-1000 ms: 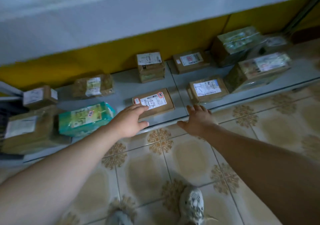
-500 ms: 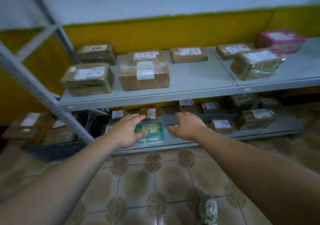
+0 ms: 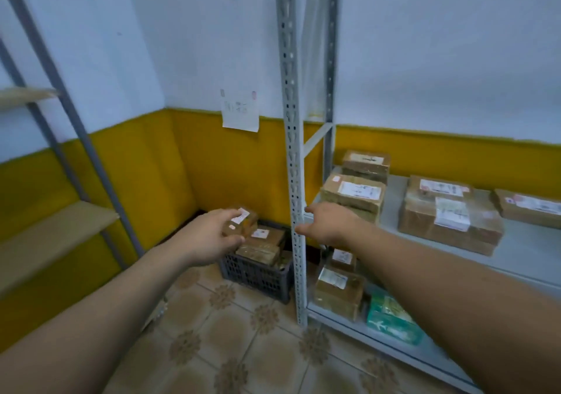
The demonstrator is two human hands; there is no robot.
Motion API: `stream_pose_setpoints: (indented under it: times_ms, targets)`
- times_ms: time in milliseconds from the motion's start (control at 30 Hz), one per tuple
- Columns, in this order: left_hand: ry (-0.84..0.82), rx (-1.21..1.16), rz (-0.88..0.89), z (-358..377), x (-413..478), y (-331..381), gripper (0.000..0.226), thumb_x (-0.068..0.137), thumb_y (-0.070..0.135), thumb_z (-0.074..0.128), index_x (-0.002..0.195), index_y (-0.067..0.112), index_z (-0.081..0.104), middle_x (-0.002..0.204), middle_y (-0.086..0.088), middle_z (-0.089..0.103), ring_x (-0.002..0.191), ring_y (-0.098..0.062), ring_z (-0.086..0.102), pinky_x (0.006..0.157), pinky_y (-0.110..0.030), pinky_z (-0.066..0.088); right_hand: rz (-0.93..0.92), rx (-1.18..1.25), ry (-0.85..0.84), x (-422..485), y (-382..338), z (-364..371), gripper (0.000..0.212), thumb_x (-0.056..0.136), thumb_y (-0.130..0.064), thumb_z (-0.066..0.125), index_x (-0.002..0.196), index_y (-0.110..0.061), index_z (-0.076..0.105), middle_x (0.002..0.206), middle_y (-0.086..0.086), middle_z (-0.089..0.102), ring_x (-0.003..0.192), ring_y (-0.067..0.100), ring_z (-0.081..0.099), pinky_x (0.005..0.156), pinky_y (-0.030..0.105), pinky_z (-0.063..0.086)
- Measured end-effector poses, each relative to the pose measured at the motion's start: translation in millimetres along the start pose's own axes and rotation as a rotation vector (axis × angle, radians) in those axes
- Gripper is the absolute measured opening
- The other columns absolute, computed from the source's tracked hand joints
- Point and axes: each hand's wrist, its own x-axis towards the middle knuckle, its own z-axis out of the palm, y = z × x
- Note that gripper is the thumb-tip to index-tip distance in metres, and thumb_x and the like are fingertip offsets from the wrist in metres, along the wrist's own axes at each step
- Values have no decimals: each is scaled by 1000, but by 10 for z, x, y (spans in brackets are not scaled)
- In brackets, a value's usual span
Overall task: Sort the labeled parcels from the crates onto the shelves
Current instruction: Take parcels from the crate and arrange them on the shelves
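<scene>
Yellow-banded corner. Shelves [image 3: 522, 241] right of the right hand [image 3: 331, 223] carry several parcels [image 3: 449, 220]. The crate [image 3: 255, 275] beyond the left hand [image 3: 209, 235] holds more, so sorting is judged partway. Left hand brackets the top parcel [image 3: 243, 220], grip unconfirmed. Right hand spread, empty.

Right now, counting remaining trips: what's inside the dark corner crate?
At least three brown labeled parcels, piled above the crate rim. The left hand covers part of the top one; lower layers are hidden behind the walls.
</scene>
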Motion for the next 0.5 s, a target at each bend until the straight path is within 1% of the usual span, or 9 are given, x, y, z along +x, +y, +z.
stream_pose_setpoints:
  times_ms: [133,267,333,433,500]
  targets:
    - [-18,-38,-99,-19,234,-289,65,95,42,57,151,25,29,155,2,33,135,-19,40,102,-29,36,-88,-29,-41,518,-261,30,71,95,-64,45,148,-17,38,149,10,45,131,31,47,103,44,45]
    - [-16,-72,-171,47,625,-458,64,93,44,59,149,27,32,154,1,34,135,-19,40,106,-32,37,-142,-13,-72,1086,-337,51,65,96,-62,45,145,-19,42,145,9,48,128,30,49,101,43,46]
    - [-29,-86,-198,66,821,-542,64,92,44,59,148,27,33,154,0,35,137,-19,39,107,-32,36,-163,6,-99,1389,-375,70,64,96,-59,47,146,-19,41,146,9,47,129,29,48,102,43,45]
    - [-38,-118,-223,71,1061,-708,60,93,39,60,147,28,36,154,2,35,138,-17,36,106,-27,31,-196,12,-129,1818,-473,118,69,97,-58,47,151,-17,34,152,10,41,133,30,45,104,41,43]
    - [-59,-142,-238,74,1195,-885,59,94,37,59,147,28,36,154,3,34,139,-17,33,107,-25,29,-206,6,-144,2079,-569,172,72,97,-60,47,153,-18,32,152,9,41,133,29,45,101,38,43]
